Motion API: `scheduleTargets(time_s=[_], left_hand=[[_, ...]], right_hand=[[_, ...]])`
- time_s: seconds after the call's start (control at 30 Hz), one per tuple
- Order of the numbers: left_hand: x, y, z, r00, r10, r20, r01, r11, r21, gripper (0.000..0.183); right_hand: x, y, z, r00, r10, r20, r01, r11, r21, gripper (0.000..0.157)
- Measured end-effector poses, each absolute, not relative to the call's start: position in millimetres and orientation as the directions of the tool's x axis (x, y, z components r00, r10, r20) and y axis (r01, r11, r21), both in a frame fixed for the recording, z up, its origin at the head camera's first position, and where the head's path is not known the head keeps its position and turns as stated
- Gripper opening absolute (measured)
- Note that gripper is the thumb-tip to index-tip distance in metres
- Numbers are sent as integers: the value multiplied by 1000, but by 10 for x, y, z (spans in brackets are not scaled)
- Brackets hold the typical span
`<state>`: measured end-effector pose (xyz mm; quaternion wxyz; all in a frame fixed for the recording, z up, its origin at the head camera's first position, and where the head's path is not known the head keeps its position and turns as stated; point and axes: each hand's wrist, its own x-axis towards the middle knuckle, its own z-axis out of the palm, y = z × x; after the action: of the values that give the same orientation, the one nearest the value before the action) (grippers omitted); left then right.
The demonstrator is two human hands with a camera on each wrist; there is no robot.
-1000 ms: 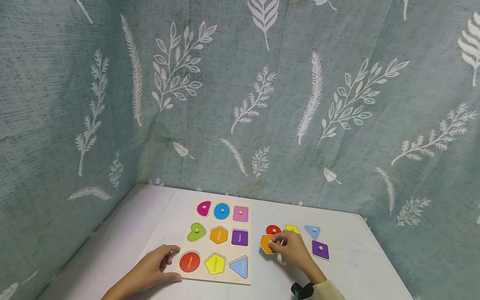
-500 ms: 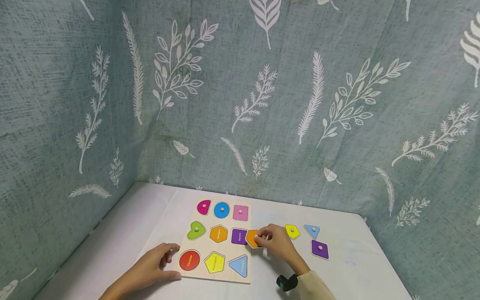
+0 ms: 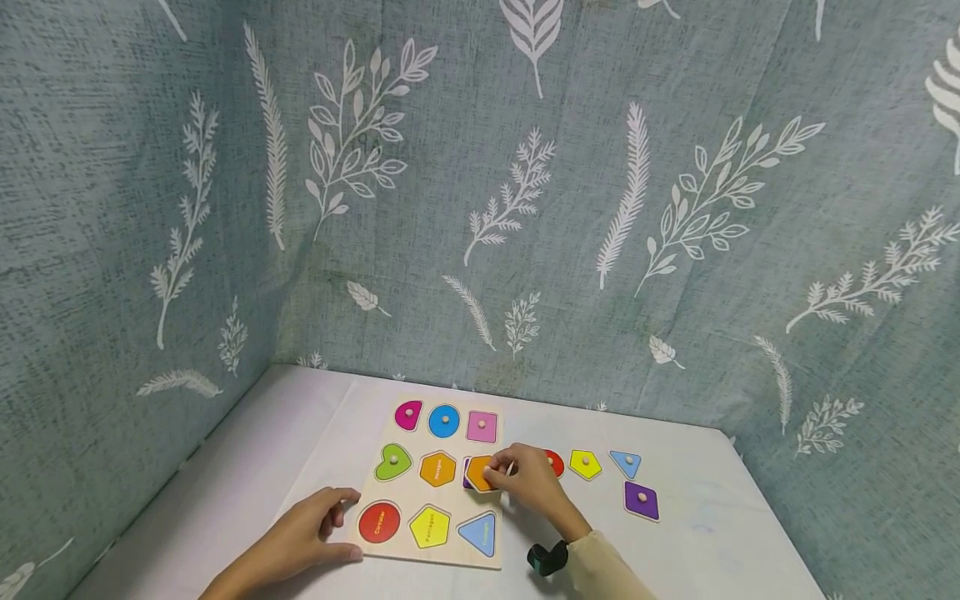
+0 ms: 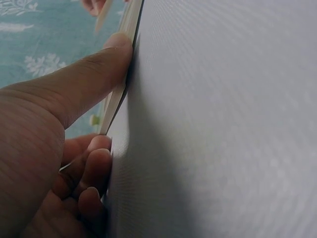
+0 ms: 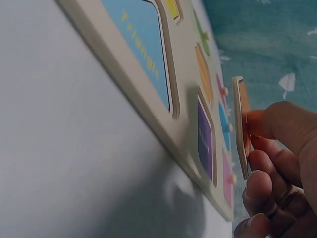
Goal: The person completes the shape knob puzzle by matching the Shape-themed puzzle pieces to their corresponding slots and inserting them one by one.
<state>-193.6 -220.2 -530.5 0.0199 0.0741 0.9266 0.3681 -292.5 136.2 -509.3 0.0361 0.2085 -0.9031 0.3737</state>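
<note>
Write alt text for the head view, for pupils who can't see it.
A right hand holds an orange hexagon piece over a puzzle board while the left hand touches the board's edge. Four more pieces lie right of the board.

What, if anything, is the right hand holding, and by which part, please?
The right hand holds the orange hexagon piece, pinched by its small knob.

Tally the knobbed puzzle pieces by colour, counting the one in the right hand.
Red piece: 1
Yellow piece: 1
Orange piece, in the right hand: 1
Green piece: 1
Purple piece: 1
Pink piece: 1
Magenta piece: 1
Blue circle and blue triangle: 2
Total: 9
</note>
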Motion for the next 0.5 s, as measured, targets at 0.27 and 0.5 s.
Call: scheduleTargets(time_s=[0.27,0.5], left_hand=[[-1927,-2204,-5274,-988,155,18,126,719,684,79],[-1918,-2197,-5265,-987,160,19,129,712,690,79]], right_hand=[[-2964,1147,-5096,-907,-368,206,-404,617,-675,12],[-3004,997,-5115,-904,-383,191,-402,607,-686,13]])
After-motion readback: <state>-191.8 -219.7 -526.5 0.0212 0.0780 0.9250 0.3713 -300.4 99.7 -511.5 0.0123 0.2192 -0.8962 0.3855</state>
